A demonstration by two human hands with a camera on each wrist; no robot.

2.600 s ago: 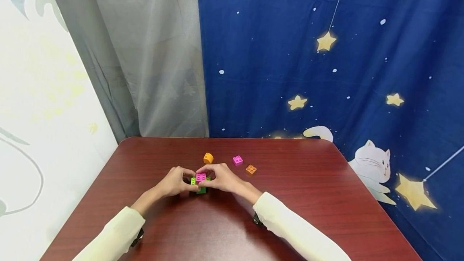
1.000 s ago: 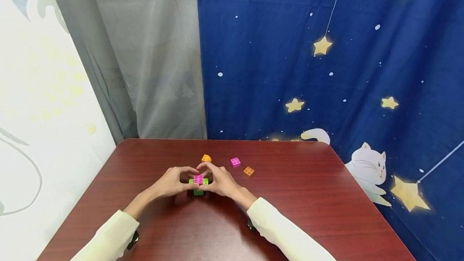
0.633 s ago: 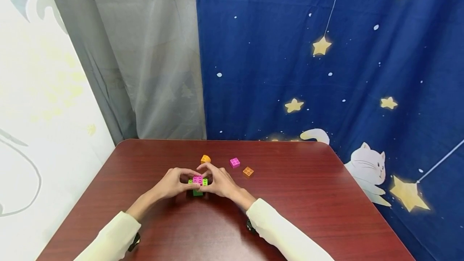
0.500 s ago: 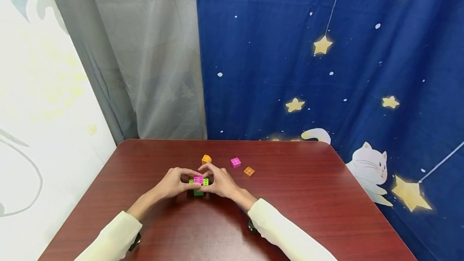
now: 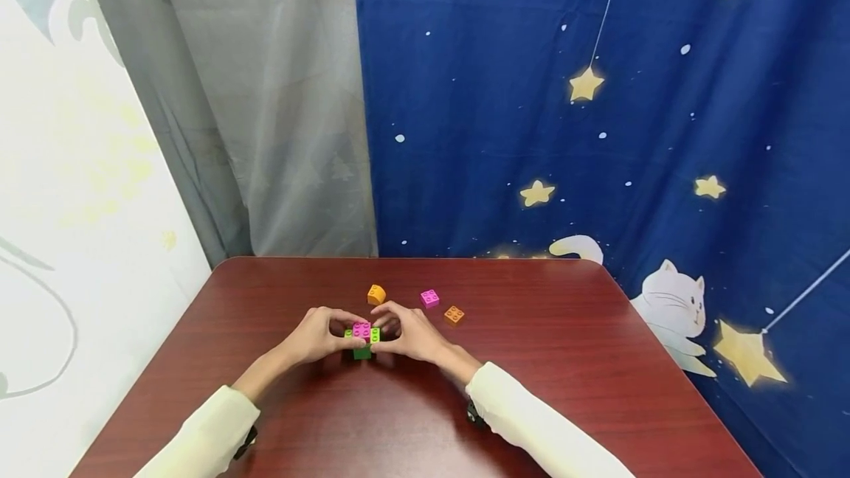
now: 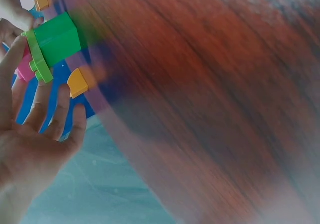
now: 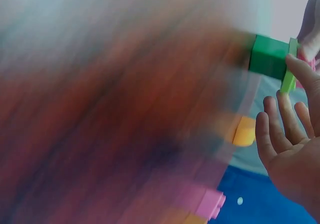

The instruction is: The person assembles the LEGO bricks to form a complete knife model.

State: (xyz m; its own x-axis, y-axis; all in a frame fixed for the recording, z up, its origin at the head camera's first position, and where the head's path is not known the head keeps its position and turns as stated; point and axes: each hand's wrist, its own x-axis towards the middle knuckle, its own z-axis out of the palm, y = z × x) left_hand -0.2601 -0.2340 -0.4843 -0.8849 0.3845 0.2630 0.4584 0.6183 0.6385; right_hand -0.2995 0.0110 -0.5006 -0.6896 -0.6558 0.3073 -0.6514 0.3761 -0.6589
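A small stack of toy building bricks stands on the table: a green brick (image 6: 57, 39) at the bottom, a lime green plate (image 7: 288, 76) across it, and a pink brick (image 5: 361, 330) on top. My left hand (image 5: 317, 334) pinches the pink brick, thumb in front and index finger behind it. At the stack's right side my right hand (image 5: 413, 334) holds the lime plate's right end between thumb and a finger. Its other fingers spread loosely in the right wrist view. The fingers partly cover the stack.
Behind the stack lies a yellow-orange rounded brick (image 5: 376, 294). Farther right are a second pink brick (image 5: 429, 298) and an orange brick (image 5: 454, 315). All sit on the dark red-brown table (image 5: 412, 419), with a grey and blue curtain (image 5: 478, 131) behind its far edge.
My right hand has shifted right, off the pink brick to the lime plate's right end. The left hand keeps its hold. The loose bricks have not moved.
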